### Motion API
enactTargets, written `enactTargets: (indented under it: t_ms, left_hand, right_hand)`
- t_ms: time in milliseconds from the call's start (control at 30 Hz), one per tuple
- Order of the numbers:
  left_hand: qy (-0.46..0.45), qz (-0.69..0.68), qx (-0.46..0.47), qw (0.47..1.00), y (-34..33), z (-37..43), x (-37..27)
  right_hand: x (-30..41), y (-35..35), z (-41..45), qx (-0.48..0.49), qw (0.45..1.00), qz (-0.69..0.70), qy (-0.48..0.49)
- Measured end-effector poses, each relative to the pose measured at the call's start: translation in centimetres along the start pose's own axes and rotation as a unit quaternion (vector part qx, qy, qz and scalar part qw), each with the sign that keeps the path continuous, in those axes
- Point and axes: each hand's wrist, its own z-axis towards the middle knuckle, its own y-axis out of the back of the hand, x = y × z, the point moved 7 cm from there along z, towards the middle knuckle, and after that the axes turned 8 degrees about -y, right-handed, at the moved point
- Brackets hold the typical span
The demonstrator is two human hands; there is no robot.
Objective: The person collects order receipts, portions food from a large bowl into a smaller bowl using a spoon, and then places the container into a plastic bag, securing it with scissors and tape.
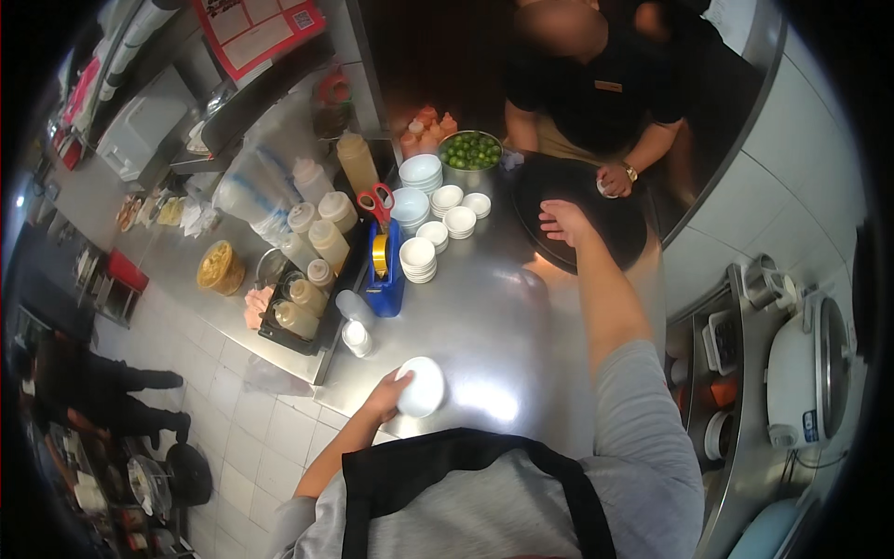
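My left hand (385, 395) grips the rim of a white bowl (423, 387) over the near edge of the steel counter (489, 321). My right hand (564, 222) reaches out over a round black tray (580, 202), fingers apart, with nothing seen in it. Across the tray, a co-worker's hand (616, 180) holds a small white dish (606, 187). Stacks of small white dishes (419, 258) and of larger pale bowls (411, 207) stand left of the tray. A blue tape dispenser (385, 279) with red-handled scissors (377, 201) is beside them.
A metal bowl of green limes (471, 151) stands at the back. Squeeze bottles (328, 241) fill a black rack (286, 339) at left, near a tub of yellow food (221, 268). Shelves and a white rice cooker (803, 377) are at right. Another person (91, 384) is at far left.
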Motion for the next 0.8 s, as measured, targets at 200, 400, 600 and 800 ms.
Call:
enactTargets:
  t_ms: [200,400,600,800]
  left_hand:
    - [0.044,-0.326,-0.021,0.944,2.3,-3.6,1.5]
    - [-0.035,-0.422,0.023,0.905,2.5,-2.3,-0.5]
    - [-0.015,-0.484,0.011,0.875,3.0,-1.3,-0.2]
    - [-0.049,-0.51,0.033,0.858,3.5,-1.9,-0.7]
  right_hand:
    - [0.9,-0.2,2.1,-0.014,1.0,0.014,-0.002]
    - [2.6,-2.4,3.2,0.022,1.0,0.01,0.003]
    - [7.3,-6.6,0.8,0.008,0.995,0.091,0.044]
    - [12.7,-6.4,1.8,-0.084,0.946,0.243,0.198]
